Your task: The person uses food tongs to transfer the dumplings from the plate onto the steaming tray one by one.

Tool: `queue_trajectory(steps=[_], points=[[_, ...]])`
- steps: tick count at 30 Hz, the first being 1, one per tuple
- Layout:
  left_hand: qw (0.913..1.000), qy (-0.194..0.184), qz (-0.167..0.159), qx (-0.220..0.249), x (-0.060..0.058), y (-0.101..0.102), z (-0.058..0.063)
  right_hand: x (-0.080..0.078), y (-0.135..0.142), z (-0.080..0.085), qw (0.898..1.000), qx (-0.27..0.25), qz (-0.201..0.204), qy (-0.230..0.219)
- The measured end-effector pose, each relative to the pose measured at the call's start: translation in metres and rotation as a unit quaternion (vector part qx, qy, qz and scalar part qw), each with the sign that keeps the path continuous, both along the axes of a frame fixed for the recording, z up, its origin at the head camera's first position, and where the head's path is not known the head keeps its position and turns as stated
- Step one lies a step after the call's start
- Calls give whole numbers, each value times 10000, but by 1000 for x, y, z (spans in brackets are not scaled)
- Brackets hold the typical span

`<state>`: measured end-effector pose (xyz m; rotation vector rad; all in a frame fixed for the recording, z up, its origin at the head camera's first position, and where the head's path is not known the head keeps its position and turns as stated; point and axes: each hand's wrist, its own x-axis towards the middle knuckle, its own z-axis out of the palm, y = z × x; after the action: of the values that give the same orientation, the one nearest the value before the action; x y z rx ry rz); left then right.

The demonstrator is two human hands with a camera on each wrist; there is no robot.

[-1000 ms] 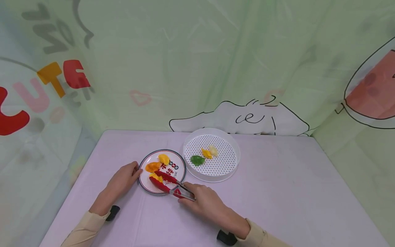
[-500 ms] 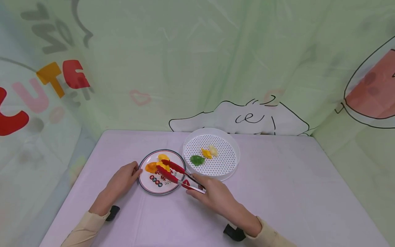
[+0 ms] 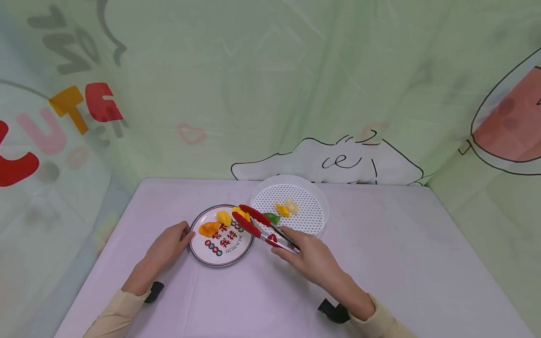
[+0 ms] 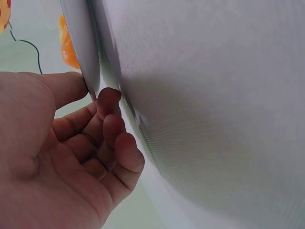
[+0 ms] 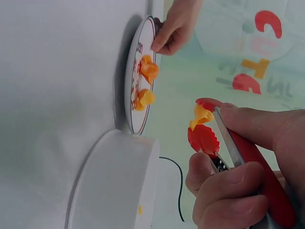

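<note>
- Right hand [image 3: 313, 251] clenched around red tongs [image 3: 258, 224]; tong tips pinching 1 yellow piece [image 3: 241, 212], raised off the counter [image 3: 380, 263].
- Carried piece hanging above the far-right rim of the printed plate [image 3: 211, 257], just short of the white perforated tray [image 3: 314, 225].
- Wrist view confirms: yellow piece [image 5: 201, 115] squeezed between the red tips [image 5: 204, 138], clear of both dishes.
- Left hand [image 3: 169, 246] steadying the plate at its left rim, fingertips [image 4: 108, 98] curled against the edge.
- Already in tray: 3 pieces — green [image 3: 273, 218], yellow [image 3: 282, 210], pale [image 3: 292, 205].
- Left on plate: 2 pieces — orange [image 3: 209, 229], yellow [image 3: 223, 218].
- Judged about halfway: 3 delivered, 1 in transit, 2 waiting; release over the tray not yet made.
</note>
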<state>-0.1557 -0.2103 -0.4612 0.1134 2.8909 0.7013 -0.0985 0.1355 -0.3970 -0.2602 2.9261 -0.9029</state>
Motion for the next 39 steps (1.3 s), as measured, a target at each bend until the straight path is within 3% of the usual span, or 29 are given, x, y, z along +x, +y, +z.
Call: queue_trajectory(steps=[10,25,32,39], points=[[10000,-35,19,32,0,-1,0,-10,27,4,9995,105,-107,265],[10000,-80,46,26,0,1,0,-20,72,8,9980,355,-530,18],[10000,-66,58,-3,-1,1,-3,-31,95,10,9952,617,-730,189],[10000,-22,74,-32,-3,0,-7,-39,104,5,9944,768,-721,-35]])
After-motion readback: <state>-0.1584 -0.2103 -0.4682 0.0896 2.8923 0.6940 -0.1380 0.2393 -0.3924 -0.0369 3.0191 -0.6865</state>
